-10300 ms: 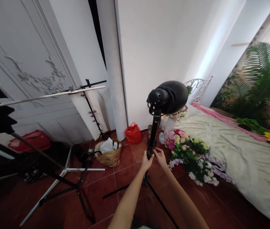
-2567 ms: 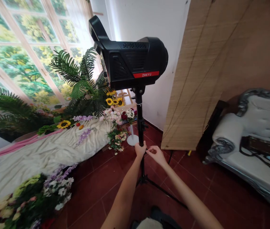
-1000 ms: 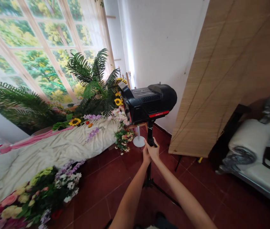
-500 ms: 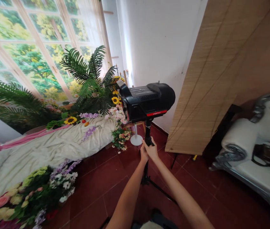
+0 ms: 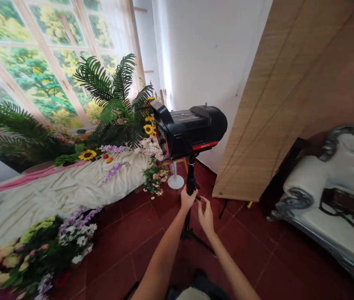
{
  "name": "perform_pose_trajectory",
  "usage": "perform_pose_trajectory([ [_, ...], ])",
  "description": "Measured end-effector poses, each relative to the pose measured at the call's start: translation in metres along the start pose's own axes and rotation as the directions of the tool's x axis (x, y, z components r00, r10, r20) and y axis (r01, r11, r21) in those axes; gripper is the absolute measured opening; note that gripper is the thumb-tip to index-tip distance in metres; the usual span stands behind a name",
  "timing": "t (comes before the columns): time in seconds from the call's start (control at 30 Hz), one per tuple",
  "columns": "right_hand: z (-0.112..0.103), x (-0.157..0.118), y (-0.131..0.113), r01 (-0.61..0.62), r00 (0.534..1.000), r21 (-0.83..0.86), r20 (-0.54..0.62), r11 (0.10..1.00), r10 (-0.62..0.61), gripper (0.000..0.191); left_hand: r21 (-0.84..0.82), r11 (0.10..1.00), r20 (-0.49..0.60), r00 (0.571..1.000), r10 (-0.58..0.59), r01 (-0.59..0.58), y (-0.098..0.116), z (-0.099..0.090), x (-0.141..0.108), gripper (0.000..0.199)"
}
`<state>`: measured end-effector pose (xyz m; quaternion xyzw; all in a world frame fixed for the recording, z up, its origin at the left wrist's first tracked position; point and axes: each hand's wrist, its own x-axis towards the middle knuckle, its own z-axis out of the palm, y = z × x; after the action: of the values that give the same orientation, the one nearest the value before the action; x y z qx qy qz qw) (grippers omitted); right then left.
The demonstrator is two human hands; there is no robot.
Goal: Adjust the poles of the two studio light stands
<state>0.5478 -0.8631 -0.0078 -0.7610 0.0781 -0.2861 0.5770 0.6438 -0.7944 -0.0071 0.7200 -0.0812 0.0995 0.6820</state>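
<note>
A black studio light [image 5: 192, 129] with a red stripe sits on top of a black light stand [image 5: 191, 168]. My left hand [image 5: 188, 201] is closed around the stand's pole, below the light. Just to the right of the pole, a small dark locking knob [image 5: 198, 197] sticks out from the collar. My right hand [image 5: 206, 216] is at this knob, its fingertips pinching it; the exact contact is small and partly hidden. Farther down, the stand's legs [image 5: 200, 241] spread over the floor.
Cream cloth [image 5: 101, 183], sunflowers [image 5: 87, 155] and flower bunches [image 5: 79, 241] lie on the left, with palm leaves [image 5: 111, 87] behind. A bamboo blind [image 5: 242, 158] hangs to the right, beside a tufted sofa [image 5: 311, 175] with a brown bag [image 5: 350, 204]. A white round base [image 5: 175, 182] stands behind the pole.
My right hand has come off the pole and moved slightly down and right, to the knob. My left hand stays around the pole. The view has shifted slightly right.
</note>
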Motion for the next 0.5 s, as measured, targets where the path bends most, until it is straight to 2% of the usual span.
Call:
perform_pose_trajectory([
  [0.13,0.003,-0.001,0.000,-0.082,0.996,0.048,-0.016,0.995,0.083,0.041,0.015,1.000,-0.003,1.000,-0.014,0.014,-0.002,0.001,0.003,0.021],
  [0.27,0.003,0.014,-0.002,-0.090,0.995,-0.025,-0.055,0.996,0.088,0.041,0.026,1.000,0.005,1.000,-0.015,0.015,-0.003,0.001,0.003,0.020],
  [0.4,0.002,0.029,0.008,-0.121,0.993,-0.092,-0.017,0.988,0.120,0.043,0.021,1.000,-0.018,1.000,-0.020,0.021,-0.002,0.001,0.003,0.020],
  [0.5,0.003,0.036,0.017,-0.188,0.981,-0.049,0.038,0.981,0.189,0.046,0.011,1.000,-0.025,0.999,-0.021,0.021,0.000,0.002,0.003,0.019],
])
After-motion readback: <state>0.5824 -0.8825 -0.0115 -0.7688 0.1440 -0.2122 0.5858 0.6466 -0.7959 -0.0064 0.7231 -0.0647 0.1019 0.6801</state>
